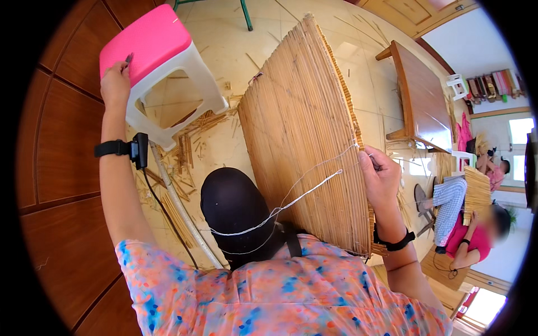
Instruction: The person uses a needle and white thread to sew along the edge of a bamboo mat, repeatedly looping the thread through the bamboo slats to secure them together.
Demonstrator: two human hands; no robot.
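A straw-coloured mat of thin stalks bound side by side (302, 106) lies across my lap, slanting away from me. At its right edge my right hand (381, 171) is closed in a pinch, apparently on a thin white string (314, 190). That string loops over the mat and the dark cloth on my knee (232, 201). My left hand (116, 84) reaches far left to a white stool with a pink top (151, 42). Its fingers are closed on a small dark tool (129, 57) at the pink surface; the tool's kind is too small to tell.
Broken stalks (188, 140) litter the tiled floor around the stool. Brown wooden panels (67, 129) rise at the left. A low wooden table (420, 95) stands at the far right. Another person in a pink top (468, 241) sits at the right with a similar mat.
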